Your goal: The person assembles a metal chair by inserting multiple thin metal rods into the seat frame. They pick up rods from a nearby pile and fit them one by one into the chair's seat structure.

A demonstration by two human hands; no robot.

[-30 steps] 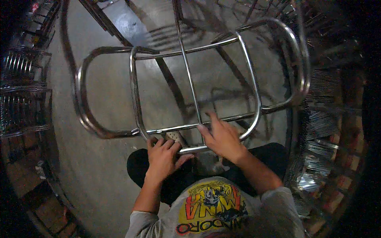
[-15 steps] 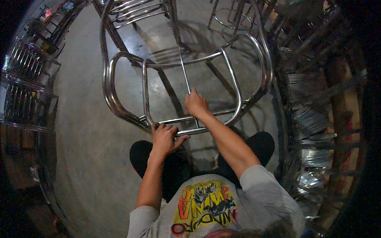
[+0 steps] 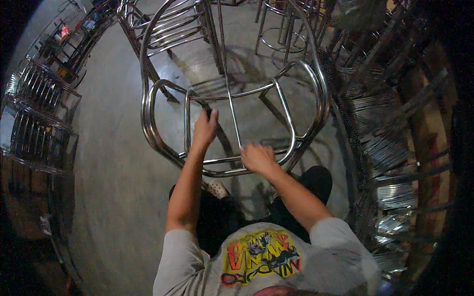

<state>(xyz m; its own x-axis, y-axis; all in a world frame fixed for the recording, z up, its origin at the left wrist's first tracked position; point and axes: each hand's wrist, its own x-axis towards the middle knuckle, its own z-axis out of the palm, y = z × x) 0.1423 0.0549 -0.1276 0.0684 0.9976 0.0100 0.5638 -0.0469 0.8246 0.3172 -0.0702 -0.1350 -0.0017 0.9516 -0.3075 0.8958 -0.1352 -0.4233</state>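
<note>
Reaching into a chrome tubular chair frame [image 3: 224,173] set between the left and right edges of the concrete floor [image 3: 113,187], curling the right hand [image 3: 257,158] over its thin rod [image 3: 232,111], with the left hand [image 3: 205,130] beside its left tube [image 3: 187,121]; cannot tell clasped from loose at either

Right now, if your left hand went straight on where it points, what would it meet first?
Probably the far curved metal bar, just ahead of the left hand, though depth is unclear.
</note>
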